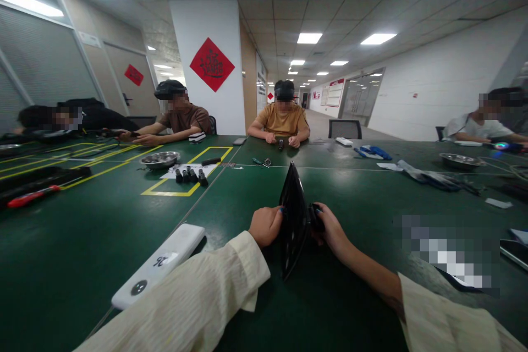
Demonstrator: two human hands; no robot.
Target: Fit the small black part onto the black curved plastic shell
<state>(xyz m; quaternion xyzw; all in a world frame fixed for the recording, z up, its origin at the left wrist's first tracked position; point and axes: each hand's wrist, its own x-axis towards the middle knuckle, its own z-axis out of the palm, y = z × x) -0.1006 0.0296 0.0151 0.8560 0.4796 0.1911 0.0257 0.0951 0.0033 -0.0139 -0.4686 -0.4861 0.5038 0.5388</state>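
Note:
A thin black panel [294,225] stands on its edge between my hands, seen almost side-on, so its exact kind is unclear. My left hand [266,225] is closed with its thumb and curled fingers at the panel's left face. On the other side, my right hand [333,231] grips a small black block-like part [317,218] against the panel. Whether that part is fixed to the panel cannot be made out. Beside my left forearm lies a white power bank-like device [159,267] with a number label on it.
Several black cylindrical pieces [190,175] stand by a metal bowl [160,159] ahead left. A red-handled tool [33,196] lies far left. Gloves [429,176] and another metal bowl [460,161] are at right. Several people sit around the green table [231,198].

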